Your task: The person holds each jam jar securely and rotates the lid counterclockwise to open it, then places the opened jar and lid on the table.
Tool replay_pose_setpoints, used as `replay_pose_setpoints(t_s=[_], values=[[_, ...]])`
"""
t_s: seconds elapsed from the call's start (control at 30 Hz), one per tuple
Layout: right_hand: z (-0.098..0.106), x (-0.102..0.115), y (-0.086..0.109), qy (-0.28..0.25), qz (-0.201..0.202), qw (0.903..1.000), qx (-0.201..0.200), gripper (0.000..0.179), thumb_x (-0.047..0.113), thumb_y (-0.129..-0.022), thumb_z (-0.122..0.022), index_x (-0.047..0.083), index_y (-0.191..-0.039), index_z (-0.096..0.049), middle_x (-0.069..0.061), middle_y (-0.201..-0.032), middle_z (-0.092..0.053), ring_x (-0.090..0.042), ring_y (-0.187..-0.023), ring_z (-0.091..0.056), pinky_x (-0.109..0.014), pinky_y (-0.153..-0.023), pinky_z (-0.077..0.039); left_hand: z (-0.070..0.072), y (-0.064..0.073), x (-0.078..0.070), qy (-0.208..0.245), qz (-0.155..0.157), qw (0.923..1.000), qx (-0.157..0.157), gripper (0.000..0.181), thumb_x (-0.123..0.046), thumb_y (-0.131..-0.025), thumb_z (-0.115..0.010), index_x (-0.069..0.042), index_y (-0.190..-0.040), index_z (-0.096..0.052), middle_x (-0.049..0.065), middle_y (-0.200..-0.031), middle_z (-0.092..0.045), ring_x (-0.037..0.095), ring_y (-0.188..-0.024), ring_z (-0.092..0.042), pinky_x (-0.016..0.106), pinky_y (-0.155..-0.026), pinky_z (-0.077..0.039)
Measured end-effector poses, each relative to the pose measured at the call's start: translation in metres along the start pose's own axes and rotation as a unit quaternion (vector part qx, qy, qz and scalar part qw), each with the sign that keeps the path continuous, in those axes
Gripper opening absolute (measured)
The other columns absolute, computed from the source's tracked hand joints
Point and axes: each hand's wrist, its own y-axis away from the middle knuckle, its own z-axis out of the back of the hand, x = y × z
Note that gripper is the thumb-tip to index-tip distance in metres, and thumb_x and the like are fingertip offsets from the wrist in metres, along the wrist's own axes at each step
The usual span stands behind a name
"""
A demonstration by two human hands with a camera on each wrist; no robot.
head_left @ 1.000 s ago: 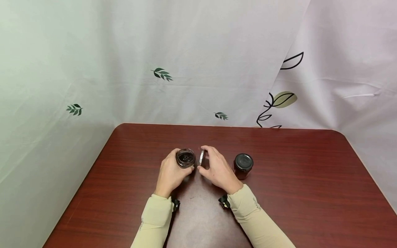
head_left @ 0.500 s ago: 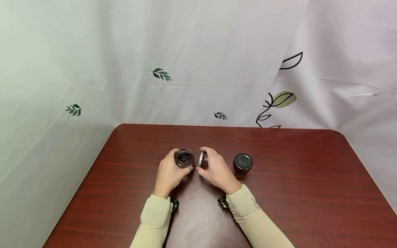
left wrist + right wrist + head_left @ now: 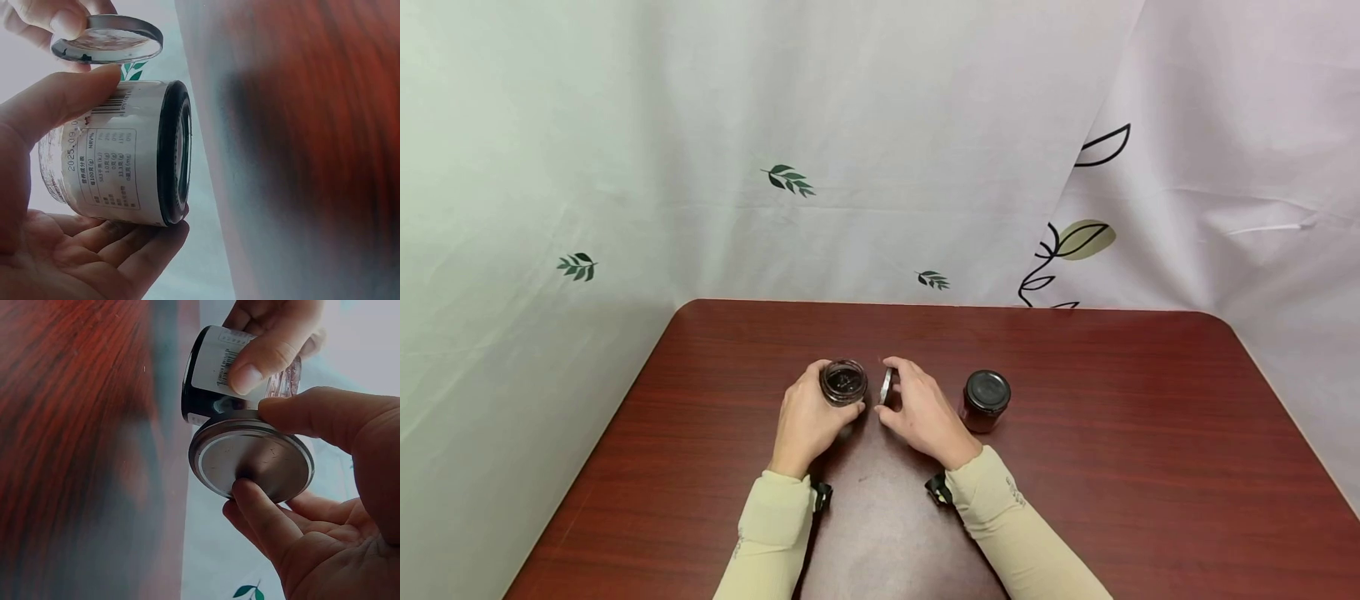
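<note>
My left hand (image 3: 808, 419) grips an uncovered glass jar (image 3: 844, 385) with dark contents. In the left wrist view its white printed label (image 3: 112, 165) and dark base (image 3: 175, 153) show between thumb and fingers, held off the table. Just to the right, my right hand (image 3: 929, 418) pinches a round metal lid (image 3: 886, 387) by its rim, turned on edge beside the jar. The right wrist view shows the lid's flat face (image 3: 250, 462), with a fingertip touching it. Lid and jar are apart in the head view.
A second dark jar (image 3: 987, 402), its black lid on, stands upright on the table just right of my right hand. The reddish-brown wooden table (image 3: 1120, 433) ends at a back edge against a white leaf-printed curtain (image 3: 880, 167).
Both hands shift very slightly to the left in view, along with the background. The left hand keeps its hold on the jar, the right on the lid.
</note>
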Motion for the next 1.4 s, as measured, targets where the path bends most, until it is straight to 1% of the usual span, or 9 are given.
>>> replay_pose_setpoints(t_s=[0.37, 0.77, 1.17, 1.4], values=[[-0.0016, 0.0000, 0.0003, 0.005, 0.005, 1.0000, -0.003, 0.065, 0.009, -0.084, -0.080, -0.004, -0.140, -0.049, -0.019, -0.134, -0.057, -0.026, -0.105, -0.068, -0.038, -0.086, -0.055, 0.0002, -0.0006, 0.0019, 0.001, 0.005, 1.0000, 0.000, 0.075, -0.028, -0.068, -0.091, -0.002, -0.129, -0.058, 0.018, -0.114, -0.069, 0.035, -0.102, -0.067, 0.050, -0.087, -0.052], [-0.0031, -0.0008, 0.0001, 0.000, -0.001, 1.0000, 0.004, 0.065, 0.008, -0.084, -0.080, -0.005, -0.139, -0.049, -0.019, -0.135, -0.057, -0.024, -0.104, -0.069, -0.035, -0.086, -0.055, 0.0008, -0.0007, 0.0019, 0.006, 0.017, 0.9998, 0.004, 0.073, -0.027, -0.069, -0.090, -0.001, -0.129, -0.057, 0.018, -0.114, -0.069, 0.035, -0.102, -0.067, 0.050, -0.086, -0.052], [-0.0049, -0.0011, 0.0004, 0.009, 0.003, 0.9999, 0.004, 0.065, 0.007, -0.083, -0.081, -0.006, -0.139, -0.049, -0.019, -0.133, -0.058, -0.022, -0.100, -0.070, -0.034, -0.085, -0.055, 0.0007, -0.0001, 0.0007, 0.009, 0.029, 0.9995, 0.009, 0.076, -0.028, -0.070, -0.089, 0.000, -0.132, -0.056, 0.020, -0.116, -0.068, 0.036, -0.105, -0.066, 0.050, -0.088, -0.052], [-0.0067, -0.0014, -0.0003, 0.012, 0.009, 0.9999, 0.001, 0.065, 0.006, -0.082, -0.082, -0.008, -0.137, -0.050, -0.021, -0.132, -0.058, -0.023, -0.098, -0.070, -0.034, -0.085, -0.056, 0.0006, -0.0002, 0.0007, 0.010, 0.028, 0.9995, 0.011, 0.076, -0.028, -0.071, -0.090, 0.002, -0.131, -0.055, 0.020, -0.116, -0.068, 0.036, -0.105, -0.066, 0.051, -0.087, -0.052]])
